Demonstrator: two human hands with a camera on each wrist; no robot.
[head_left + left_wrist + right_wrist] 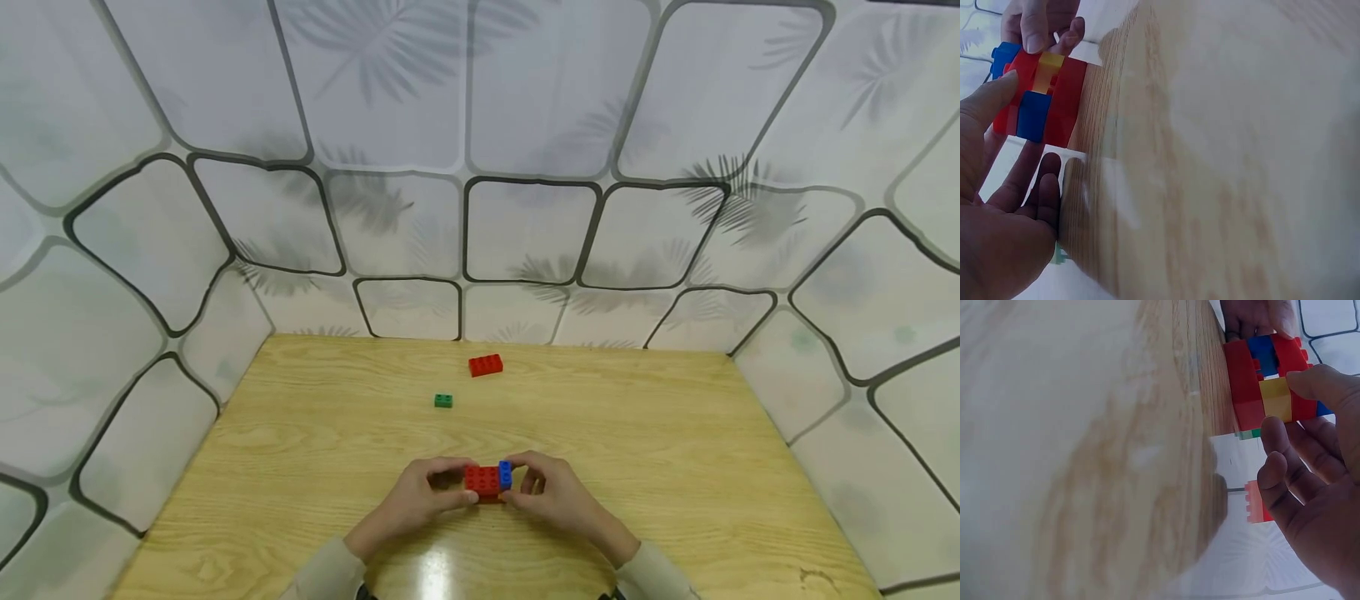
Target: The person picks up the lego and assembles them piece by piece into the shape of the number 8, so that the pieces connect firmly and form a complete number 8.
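Between both hands a small stack of toy bricks stands on the table. Its bottom layer is a red brick [1065,106]. Above that sit a blue brick [1034,117] and a yellow brick [1277,399], with a gap between them. A wider red brick [482,478] lies across these two, and a small blue brick [506,474] tops its right end. My left hand [429,492] grips the stack's left end, thumb on the near side and fingers on the far side. My right hand [553,493] holds the right end the same way.
Farther back on the wooden table [337,417] lie a small green brick [443,401] and a red brick [486,365]. A patterned pale curtain [525,233] borders the table at the back and both sides.
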